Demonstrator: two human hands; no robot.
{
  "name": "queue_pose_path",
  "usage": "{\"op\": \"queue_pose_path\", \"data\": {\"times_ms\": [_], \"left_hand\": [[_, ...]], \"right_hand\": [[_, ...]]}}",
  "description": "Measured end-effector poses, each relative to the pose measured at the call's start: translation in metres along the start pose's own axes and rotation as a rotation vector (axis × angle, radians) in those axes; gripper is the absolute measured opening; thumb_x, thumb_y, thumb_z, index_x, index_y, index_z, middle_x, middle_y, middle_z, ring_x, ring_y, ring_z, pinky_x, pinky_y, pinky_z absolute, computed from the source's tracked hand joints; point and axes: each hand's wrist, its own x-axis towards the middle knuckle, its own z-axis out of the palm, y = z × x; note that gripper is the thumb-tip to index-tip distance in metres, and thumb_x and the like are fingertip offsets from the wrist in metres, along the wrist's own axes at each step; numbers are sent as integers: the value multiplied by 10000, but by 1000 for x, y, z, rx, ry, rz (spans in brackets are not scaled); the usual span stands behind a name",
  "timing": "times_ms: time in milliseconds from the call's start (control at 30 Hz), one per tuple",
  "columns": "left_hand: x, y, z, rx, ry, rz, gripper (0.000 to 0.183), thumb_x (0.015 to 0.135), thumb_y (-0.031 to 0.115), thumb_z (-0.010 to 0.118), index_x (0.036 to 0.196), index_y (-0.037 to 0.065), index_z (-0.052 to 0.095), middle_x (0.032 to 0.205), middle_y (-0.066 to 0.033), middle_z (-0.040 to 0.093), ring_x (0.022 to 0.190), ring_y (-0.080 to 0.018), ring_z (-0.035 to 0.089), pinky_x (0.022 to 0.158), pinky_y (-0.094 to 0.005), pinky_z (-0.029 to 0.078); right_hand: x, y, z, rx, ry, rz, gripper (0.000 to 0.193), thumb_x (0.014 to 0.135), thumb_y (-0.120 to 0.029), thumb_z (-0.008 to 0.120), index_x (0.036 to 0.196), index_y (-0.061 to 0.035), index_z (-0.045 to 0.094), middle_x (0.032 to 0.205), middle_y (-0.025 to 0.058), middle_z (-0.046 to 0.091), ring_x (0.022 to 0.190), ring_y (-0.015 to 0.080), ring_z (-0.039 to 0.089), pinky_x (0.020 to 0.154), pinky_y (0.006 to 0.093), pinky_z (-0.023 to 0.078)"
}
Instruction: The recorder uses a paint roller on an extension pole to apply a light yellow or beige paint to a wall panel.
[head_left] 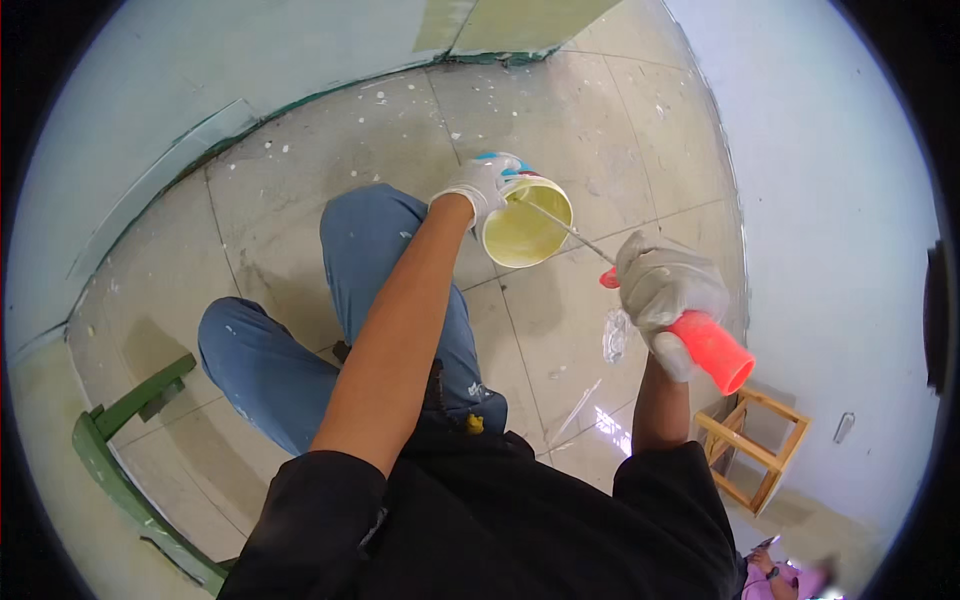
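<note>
A white bucket [529, 222] with a pale yellow inside tilts toward me above the tiled floor. My left hand [478, 188], in a pale glove, is closed on its left side near the rim; some fingers are hidden. In my gloved right hand [668, 287] is a red-handled tool [712, 350] that looks like a paint roller frame. Its thin metal rod [570, 232] runs left over the rim into the bucket. No roller head can be made out at the rod's far end.
Paint spots mark the tiled floor [340, 135]. Pale walls rise at left and right. A green wooden frame [130, 470] stands at lower left, a small wooden stool [755, 445] at lower right. Clear crumpled plastic [615, 337] lies below my right hand. Part of another person [775, 580] shows lower right.
</note>
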Motion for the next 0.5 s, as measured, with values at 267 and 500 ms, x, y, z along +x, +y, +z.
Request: {"op": "queue_pose_path", "data": {"times_ms": [267,500], "left_hand": [[9,6,5,179,-223,137,536,676,79,750,1189,205,660,1073,-112,694,961,-267,667,852,-363,527],[3,24,6,204,-294,151,495,688,161,773,1171,171,665,1023,-104,703,926,-258,670,860,-365,526]], "right_hand": [[-47,-28,20,-229,359,8,220,841,-162,582,678,-105,446,551,5,446,470,159,377,587,347,365],[-63,-16,34,-456,1078,52,157,944,-197,554,862,-86,479,686,23,500,614,170,467,773,438,472]]}}
